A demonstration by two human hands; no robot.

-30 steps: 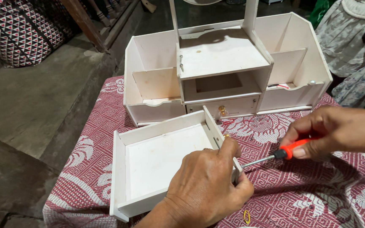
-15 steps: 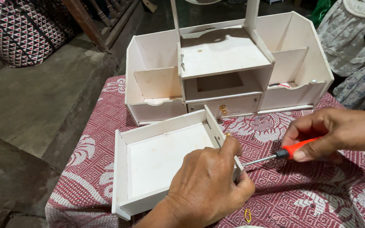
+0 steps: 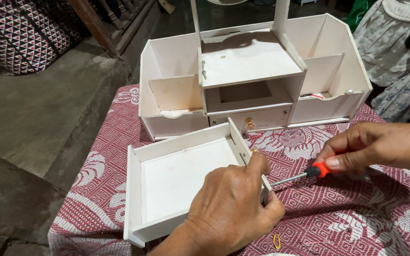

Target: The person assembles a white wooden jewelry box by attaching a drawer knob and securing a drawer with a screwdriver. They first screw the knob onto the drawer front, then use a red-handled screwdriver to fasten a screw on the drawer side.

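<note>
A white wooden drawer point(image 3: 167, 180) lies open side up on a red and white patterned cloth point(image 3: 357, 213). My left hand point(image 3: 233, 208) grips the drawer's front panel at its right side, thumb on the top edge beside a small brass knob point(image 3: 254, 151). My right hand point(image 3: 376, 147) holds a screwdriver point(image 3: 304, 174) with a red and black handle; its metal shaft points left toward the outer face of the drawer front, with the tip hidden behind my left hand.
Behind the drawer stands a white wooden organiser point(image 3: 252, 80) with side compartments, an empty drawer slot and a lower drawer with a brass knob point(image 3: 249, 123). A yellow rubber band point(image 3: 276, 241) lies near the front. A patterned bag point(image 3: 24, 33) sits at the back left, clothing at the right.
Almost nothing differs. Both hands and the screwdriver stay in the same place against the drawer front.
</note>
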